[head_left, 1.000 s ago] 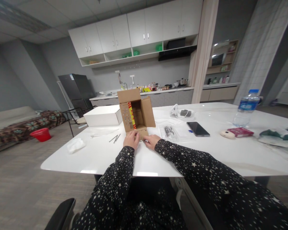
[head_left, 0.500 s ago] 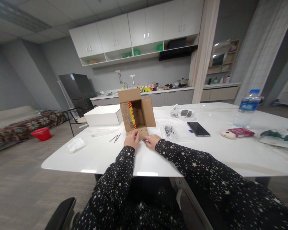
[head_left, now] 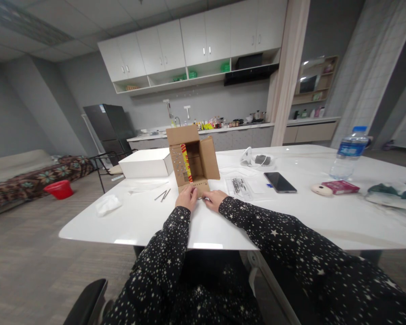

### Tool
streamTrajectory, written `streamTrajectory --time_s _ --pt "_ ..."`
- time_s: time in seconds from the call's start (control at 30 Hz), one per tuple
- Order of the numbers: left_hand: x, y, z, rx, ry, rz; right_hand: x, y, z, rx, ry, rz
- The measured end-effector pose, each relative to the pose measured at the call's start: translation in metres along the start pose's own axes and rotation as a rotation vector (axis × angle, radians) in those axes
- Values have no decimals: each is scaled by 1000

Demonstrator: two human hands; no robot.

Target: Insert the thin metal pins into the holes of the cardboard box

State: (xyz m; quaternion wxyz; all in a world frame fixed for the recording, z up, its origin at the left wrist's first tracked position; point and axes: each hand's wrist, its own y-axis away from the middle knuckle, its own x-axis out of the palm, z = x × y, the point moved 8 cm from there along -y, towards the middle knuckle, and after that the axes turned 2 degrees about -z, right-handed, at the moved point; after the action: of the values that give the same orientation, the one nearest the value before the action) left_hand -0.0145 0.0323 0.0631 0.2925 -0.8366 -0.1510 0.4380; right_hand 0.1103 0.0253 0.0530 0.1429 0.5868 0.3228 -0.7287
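On the white surface (head_left: 149,221), near its front edge, both hands rest against the lowered front flap of an open carton (head_left: 192,159). Left hand (head_left: 186,197) lies on the flap's left part, fingers curled onto the cardboard; right hand (head_left: 215,198) lies flat just beside it, fingertips at the flap's right corner. Whether either grip pinches the flap or only presses on it, I cannot tell. Carton stands upright, opening toward the person, a red and yellow strip showing inside. Just left of it lie two thin metal pins (head_left: 163,195), and farther left a crumpled tissue (head_left: 106,204). Behind stands a white box (head_left: 145,163). To the right lie a clear bag (head_left: 239,186), a phone (head_left: 280,182), and far right a bottle (head_left: 348,152).
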Motion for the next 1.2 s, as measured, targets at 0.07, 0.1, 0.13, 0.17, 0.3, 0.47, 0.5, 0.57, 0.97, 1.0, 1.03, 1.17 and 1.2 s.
streamTrajectory --time_s 0.07,0.1,0.13,0.17,0.3,0.47,0.5,0.57,0.97,1.0,1.03,1.17,1.2 --pt "0 0 0 2 -1 -2 0 0 0 4 -1 3" --pt "-1 0 -1 1 -4 -3 0 1 0 6 -1 3" --pt "-1 0 -1 0 -7 0 0 1 0 7 -2 4" --pt "-1 0 -1 0 -11 5 -1 1 0 7 -3 4" --pt "-1 0 -3 6 -21 27 -1 1 -1 16 -6 13" --pt "0 0 -1 4 -30 33 0 0 -1 13 7 19" --pt "0 0 -1 6 -30 33 0 0 -1 13 8 18" --pt "0 0 -1 9 -30 33 1 0 -1 13 8 17" --pt "2 0 -1 6 -29 46 -1 0 -2 8 -3 -5" --pt "2 0 -1 5 -28 48 -1 0 -2 8 -2 -7" --pt "2 0 -1 4 -27 50 -1 0 -2 9 -1 -8" --pt "2 0 -1 4 -32 49 -1 0 -2 12 2 -9" --pt "2 0 -1 5 -32 49 0 0 -2 11 1 -6"
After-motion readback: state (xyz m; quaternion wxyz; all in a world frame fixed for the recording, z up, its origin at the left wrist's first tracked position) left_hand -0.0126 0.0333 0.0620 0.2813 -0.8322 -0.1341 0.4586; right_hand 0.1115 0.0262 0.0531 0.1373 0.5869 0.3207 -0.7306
